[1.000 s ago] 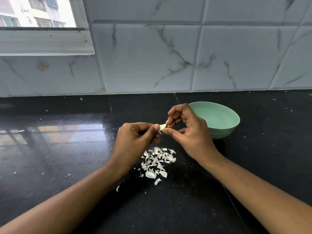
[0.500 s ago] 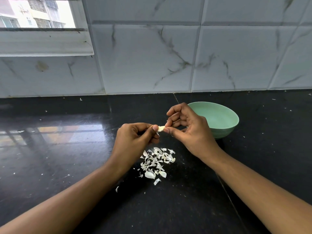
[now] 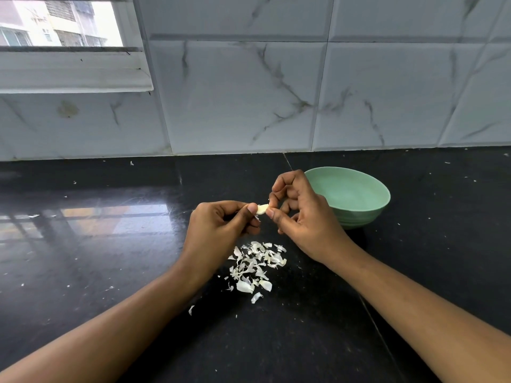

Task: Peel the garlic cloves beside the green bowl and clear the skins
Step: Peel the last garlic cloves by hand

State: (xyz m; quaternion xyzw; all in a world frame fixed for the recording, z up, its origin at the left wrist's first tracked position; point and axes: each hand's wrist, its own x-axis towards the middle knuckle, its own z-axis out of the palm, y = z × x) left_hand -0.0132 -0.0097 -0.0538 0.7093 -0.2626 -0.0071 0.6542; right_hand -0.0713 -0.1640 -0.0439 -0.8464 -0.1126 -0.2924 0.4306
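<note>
Both hands are up over the black desk point(image 3: 110, 272), a pale garlic clove point(image 3: 262, 209) pinched between them. The left hand point(image 3: 218, 230) grips one end and the right hand point(image 3: 301, 217) nips the other. The green bowl point(image 3: 359, 217) sits at three o'clock of the clove, just behind the right hand. Loose skins point(image 3: 257, 265) lie heaped at six o'clock.

Garlic clove point(image 3: 262, 208), small & pale cream, is up in the air, pinched btw left hand point(image 3: 218, 230) & right hand point(image 3: 304, 217). Green bowl point(image 3: 365, 215) stands upright on the counter point(image 3: 110, 272), behind right hand. Skins point(image 3: 257, 265), thin white flakes, lie in loose pile below the clove, w/ a few strays beside.
</note>
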